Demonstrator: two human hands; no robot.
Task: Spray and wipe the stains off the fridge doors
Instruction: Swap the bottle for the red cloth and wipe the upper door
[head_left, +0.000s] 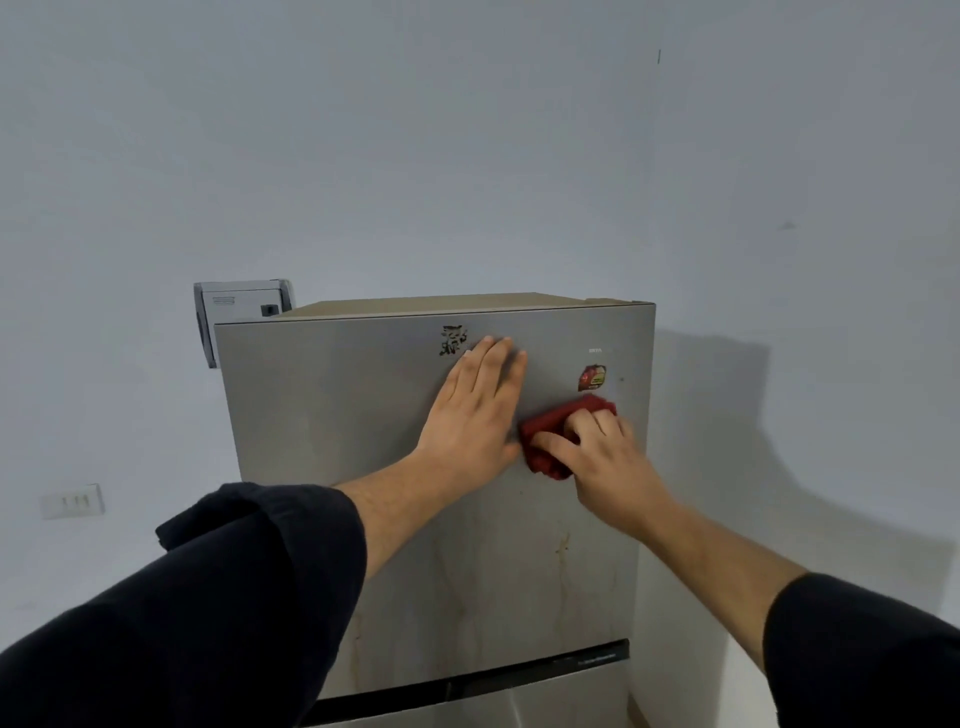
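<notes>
Fridge upper door (363, 467) front and centre. Left grip (475, 410) flat on door, fingers straight, holding nothing, looks like bracing. Red cloth (550, 421) bunched against door, right grip (608, 457) curled round it, just under red sticker (593, 378). Brownish drip stains (563, 551) lower down, unwiped. Risk imo: upward stroke snags sticker edge, peels it; dryish cloth smears drips instead of lifting them.

Single wide-angle head view, near, facing upper fridge door (337, 441); door top above right hand (608, 457) gripping cloth (550, 426), wall (467, 130) beyond.
</notes>
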